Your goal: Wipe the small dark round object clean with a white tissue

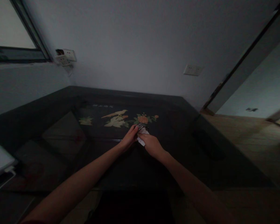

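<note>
Both of my hands meet over the middle of a dark table [177,112]. My left hand [130,137] pinches a small shiny metallic object [141,126] between its fingertips. My right hand [151,144] is closed on a white cloth or tissue [142,137], which is pressed against that object. What the metallic object is cannot be made out in the dim light. Just beyond the hands, the tabletop carries an inlaid picture of a bird and flowers [121,119].
A white device [0,160] with a cable lies at the table's left edge. Wall sockets [192,69] and a socket cluster [65,56] sit on the white wall behind. A window [9,31] is upper left. Wooden floor [247,133] and a doorway lie to the right.
</note>
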Available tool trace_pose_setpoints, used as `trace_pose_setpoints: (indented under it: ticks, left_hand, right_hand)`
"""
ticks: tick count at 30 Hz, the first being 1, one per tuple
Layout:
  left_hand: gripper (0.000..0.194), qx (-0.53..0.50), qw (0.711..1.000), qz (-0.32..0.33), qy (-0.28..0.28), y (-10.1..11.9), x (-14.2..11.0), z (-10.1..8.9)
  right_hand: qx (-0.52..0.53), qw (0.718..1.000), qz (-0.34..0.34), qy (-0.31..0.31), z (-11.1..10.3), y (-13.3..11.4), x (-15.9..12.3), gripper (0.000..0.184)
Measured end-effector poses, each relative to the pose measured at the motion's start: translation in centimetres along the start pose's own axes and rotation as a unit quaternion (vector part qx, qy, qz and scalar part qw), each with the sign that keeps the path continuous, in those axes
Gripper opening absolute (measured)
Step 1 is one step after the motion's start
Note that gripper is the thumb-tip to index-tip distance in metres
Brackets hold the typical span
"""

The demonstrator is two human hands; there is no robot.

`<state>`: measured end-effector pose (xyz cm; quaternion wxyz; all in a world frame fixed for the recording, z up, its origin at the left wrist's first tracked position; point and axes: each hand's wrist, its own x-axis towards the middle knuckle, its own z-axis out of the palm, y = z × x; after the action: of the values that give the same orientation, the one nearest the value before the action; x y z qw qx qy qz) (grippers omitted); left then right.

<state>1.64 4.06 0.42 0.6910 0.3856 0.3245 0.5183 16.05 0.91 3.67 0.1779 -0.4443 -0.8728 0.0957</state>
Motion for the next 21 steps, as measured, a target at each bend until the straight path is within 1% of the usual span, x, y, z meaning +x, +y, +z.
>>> trace_pose_setpoints:
  ticks: [2,3,4,6,8,11,14,16,17,19,21]
  left_hand:
    - [0.045,0.000,1.000,0.006,0.002,-0.2,0.1,-0.1]
    - [0.045,0.002,1.000,0.008,0.003,-0.2,0.2,-0.1]
    - [0.045,0.004,1.000,0.008,0.004,-0.2,0.2,-0.1]
    - [0.045,0.006,1.000,0.005,0.006,-0.1,0.2,0.0]
    - [0.045,0.007,1.000,0.003,0.009,0.1,0.1,0.2]
    - [0.046,0.008,1.000,0.006,0.011,0.3,-0.2,0.4]
    - [0.047,0.006,1.000,0.013,0.010,0.5,-0.5,0.5]
    - [0.048,0.005,1.000,0.012,0.011,0.6,-0.6,0.6]
    - [0.049,0.003,1.000,0.009,0.012,0.6,-0.6,0.6]
    - [0.051,0.001,1.000,0.004,0.014,0.7,-0.7,0.7]
    - [0.052,-0.001,1.000,0.005,0.017,0.6,-0.8,0.8]
  right_hand:
    - [0.133,0.991,0.023,0.020,0.1,0.0,0.2,0.049]
    - [0.212,0.976,0.026,0.032,0.2,0.1,0.3,0.047]
    - [0.290,0.956,0.028,0.045,0.4,0.3,0.5,0.043]
    - [0.424,0.902,0.048,0.070,0.8,0.6,0.7,0.033]
    - [0.519,0.845,0.094,0.089,1.3,0.8,0.9,0.029]
    - [0.614,0.768,0.157,0.097,1.7,0.7,0.9,0.034]
    - [0.676,0.708,0.177,0.100,1.5,0.4,0.8,0.038]
    - [0.701,0.682,0.182,0.104,1.3,0.3,0.8,0.039]
    - [0.707,0.674,0.186,0.105,1.2,0.2,0.8,0.039]
    - [0.708,0.671,0.195,0.102,1.0,0.2,0.8,0.038]
    - [0.703,0.675,0.200,0.096,1.0,0.2,0.8,0.037]
